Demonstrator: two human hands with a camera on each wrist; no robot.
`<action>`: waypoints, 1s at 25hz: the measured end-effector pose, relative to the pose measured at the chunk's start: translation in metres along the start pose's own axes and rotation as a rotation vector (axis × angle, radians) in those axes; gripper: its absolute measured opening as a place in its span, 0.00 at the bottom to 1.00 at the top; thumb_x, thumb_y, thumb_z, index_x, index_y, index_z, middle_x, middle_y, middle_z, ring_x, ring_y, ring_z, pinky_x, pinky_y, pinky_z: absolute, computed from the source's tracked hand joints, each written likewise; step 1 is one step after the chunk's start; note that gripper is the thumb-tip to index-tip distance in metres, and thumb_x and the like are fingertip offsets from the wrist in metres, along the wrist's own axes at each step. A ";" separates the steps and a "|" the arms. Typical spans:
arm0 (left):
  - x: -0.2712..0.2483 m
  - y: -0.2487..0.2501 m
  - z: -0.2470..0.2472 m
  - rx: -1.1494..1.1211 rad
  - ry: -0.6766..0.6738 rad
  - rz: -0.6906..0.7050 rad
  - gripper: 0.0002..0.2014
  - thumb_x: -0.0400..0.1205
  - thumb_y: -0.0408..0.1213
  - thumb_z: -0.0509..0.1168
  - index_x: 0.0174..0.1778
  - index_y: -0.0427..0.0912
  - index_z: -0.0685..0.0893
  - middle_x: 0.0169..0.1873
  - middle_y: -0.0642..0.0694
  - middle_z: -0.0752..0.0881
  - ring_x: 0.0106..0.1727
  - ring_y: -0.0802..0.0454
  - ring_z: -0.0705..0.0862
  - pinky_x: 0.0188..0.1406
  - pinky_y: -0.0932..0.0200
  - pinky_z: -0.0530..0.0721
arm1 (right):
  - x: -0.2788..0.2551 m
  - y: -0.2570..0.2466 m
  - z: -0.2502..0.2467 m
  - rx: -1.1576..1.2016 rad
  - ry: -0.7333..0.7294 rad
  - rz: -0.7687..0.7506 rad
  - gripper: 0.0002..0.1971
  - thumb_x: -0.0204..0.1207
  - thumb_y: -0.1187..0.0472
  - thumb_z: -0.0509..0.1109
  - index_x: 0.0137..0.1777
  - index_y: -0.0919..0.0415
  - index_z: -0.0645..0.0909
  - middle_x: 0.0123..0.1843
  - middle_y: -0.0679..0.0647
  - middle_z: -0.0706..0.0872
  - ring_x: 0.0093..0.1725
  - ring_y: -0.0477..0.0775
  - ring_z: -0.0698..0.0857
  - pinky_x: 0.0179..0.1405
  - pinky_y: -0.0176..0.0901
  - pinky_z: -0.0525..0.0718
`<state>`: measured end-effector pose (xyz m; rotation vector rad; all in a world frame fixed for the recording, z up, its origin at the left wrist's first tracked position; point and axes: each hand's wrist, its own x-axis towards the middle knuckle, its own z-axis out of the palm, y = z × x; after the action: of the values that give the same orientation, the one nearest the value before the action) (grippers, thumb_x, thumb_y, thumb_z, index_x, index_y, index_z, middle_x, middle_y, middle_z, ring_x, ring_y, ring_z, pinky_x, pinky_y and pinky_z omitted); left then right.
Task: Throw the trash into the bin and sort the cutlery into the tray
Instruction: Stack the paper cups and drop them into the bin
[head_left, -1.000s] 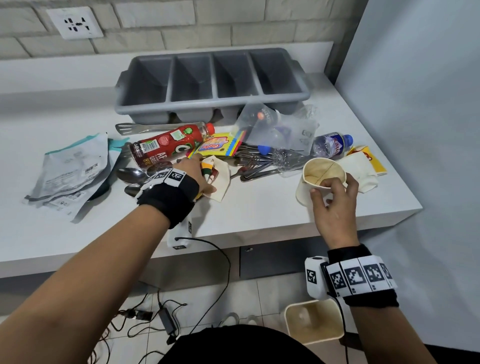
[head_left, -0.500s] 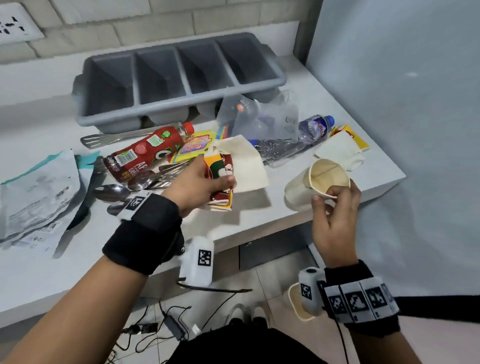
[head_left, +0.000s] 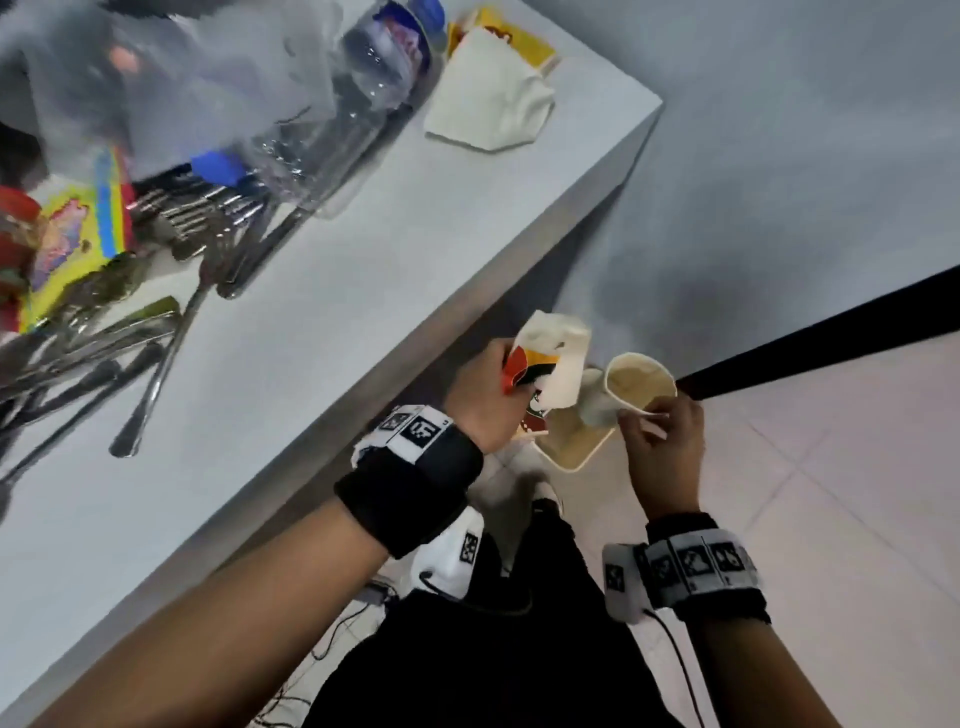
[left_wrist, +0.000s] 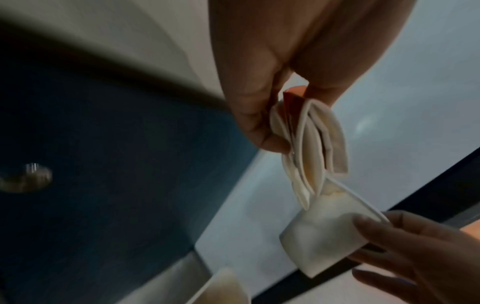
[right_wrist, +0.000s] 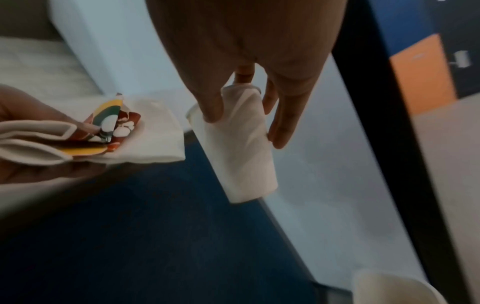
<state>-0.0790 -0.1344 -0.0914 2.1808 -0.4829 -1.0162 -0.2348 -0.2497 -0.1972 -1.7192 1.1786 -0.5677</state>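
Both hands swung off counter, now above bin (head_left: 566, 452): left hand (head_left: 480, 395) pinching folded wrapper (head_left: 550, 364), right hand (head_left: 662, 441) pinching paper cup (head_left: 631, 387) rim. Drop imminent; cutlery (head_left: 171, 291) unsorted.

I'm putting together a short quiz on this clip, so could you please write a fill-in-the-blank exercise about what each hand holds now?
1. The right hand pinches the rim of a crumpled beige paper ____.
2. The left hand holds a flattened printed paper cup above the cream plastic ____ on the floor.
3. The metal cutlery lies on the white ____.

Missing words: cup; bin; table.
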 end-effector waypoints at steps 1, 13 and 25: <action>0.021 -0.010 0.022 0.074 -0.035 -0.045 0.18 0.80 0.34 0.64 0.66 0.38 0.76 0.61 0.38 0.85 0.63 0.39 0.82 0.60 0.55 0.79 | 0.006 0.024 0.004 -0.003 0.008 0.079 0.12 0.68 0.64 0.75 0.47 0.68 0.77 0.59 0.69 0.74 0.52 0.70 0.83 0.41 0.39 0.88; 0.267 -0.179 0.257 0.423 -0.231 -0.307 0.18 0.76 0.36 0.67 0.62 0.37 0.79 0.60 0.36 0.86 0.61 0.37 0.84 0.59 0.54 0.81 | 0.108 0.311 0.104 -0.255 -0.103 0.411 0.17 0.70 0.67 0.73 0.58 0.72 0.80 0.64 0.68 0.79 0.56 0.67 0.83 0.54 0.43 0.78; 0.285 -0.200 0.307 0.275 -0.265 -0.300 0.16 0.80 0.34 0.65 0.63 0.36 0.82 0.65 0.39 0.84 0.68 0.41 0.81 0.71 0.58 0.75 | 0.127 0.342 0.091 -0.321 -0.177 0.434 0.17 0.74 0.68 0.67 0.64 0.67 0.77 0.65 0.66 0.80 0.60 0.65 0.82 0.60 0.47 0.78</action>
<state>-0.1296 -0.2857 -0.5274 2.4232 -0.4435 -1.4897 -0.2659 -0.3550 -0.5571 -1.6586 1.5146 0.0399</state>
